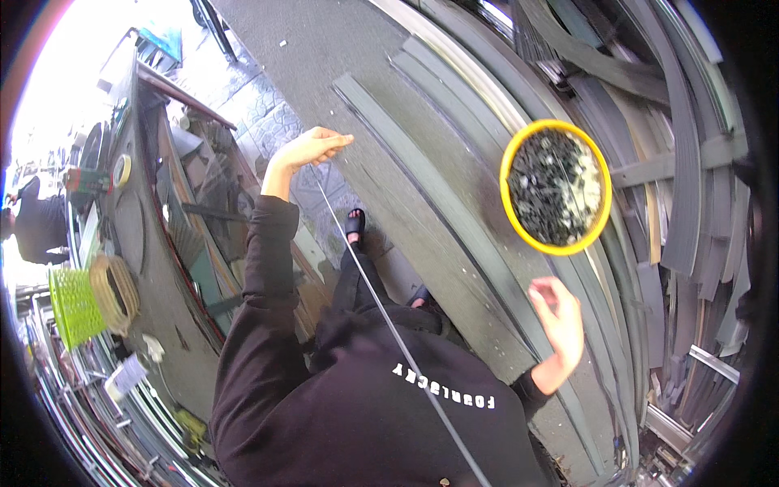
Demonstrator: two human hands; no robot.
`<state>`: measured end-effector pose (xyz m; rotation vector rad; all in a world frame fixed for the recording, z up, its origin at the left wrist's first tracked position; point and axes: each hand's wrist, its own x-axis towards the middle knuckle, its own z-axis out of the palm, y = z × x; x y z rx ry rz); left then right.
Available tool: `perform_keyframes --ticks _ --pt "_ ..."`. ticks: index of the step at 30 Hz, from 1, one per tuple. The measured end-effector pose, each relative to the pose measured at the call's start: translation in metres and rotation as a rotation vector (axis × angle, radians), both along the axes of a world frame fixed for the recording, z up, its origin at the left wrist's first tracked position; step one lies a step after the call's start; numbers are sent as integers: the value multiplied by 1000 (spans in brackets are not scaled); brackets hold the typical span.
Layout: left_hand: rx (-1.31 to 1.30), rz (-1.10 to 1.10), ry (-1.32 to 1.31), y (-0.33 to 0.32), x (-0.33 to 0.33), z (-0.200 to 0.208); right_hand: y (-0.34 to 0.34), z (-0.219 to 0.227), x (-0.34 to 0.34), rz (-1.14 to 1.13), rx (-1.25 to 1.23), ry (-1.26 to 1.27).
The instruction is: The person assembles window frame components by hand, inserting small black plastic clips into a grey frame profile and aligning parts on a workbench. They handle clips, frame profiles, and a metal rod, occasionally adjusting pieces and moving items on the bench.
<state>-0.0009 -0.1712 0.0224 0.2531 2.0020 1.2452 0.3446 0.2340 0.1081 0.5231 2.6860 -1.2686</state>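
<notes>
My left hand [312, 149] is raised over the near side of the worktop, its fingertips pinched together; anything between them is too small to make out. A thin pale rod [377, 300] slants from just below that hand down across my dark sweatshirt; I cannot tell whether the hand touches it. My right hand [558, 321] hovers over the long grey strips [454, 215], its fingers curved and the thumb apart from them, holding nothing I can see. Beyond it stands a yellow-rimmed tub [513, 213] filled with small black and whitish pieces.
Stacked grey strips and profiles [690, 162] crowd the right side. At left, a cluttered bench [154, 268] bears a tape roll [122, 171], with a lime-green basket [73, 308] beside it. Another person [40, 223] is at the far left. Patterned paving [280, 130] shows between bench and worktop.
</notes>
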Motion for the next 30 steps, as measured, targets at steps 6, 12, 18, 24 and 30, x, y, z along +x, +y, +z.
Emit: perform_keyframes --ticks 6,12,18,24,30 --pt "101 12 117 -11 -79 -20 -170 -66 -255 105 -23 382" --pt "185 65 356 -11 -83 -50 -239 -125 -358 59 518 356" --pt "308 307 425 6 -79 -54 -215 -124 -362 18 -209 64" --pt "413 463 501 33 -76 -62 -201 -124 -365 3 -575 -60" --pt "242 475 595 41 -78 -57 -200 -125 -368 -30 -611 -100"
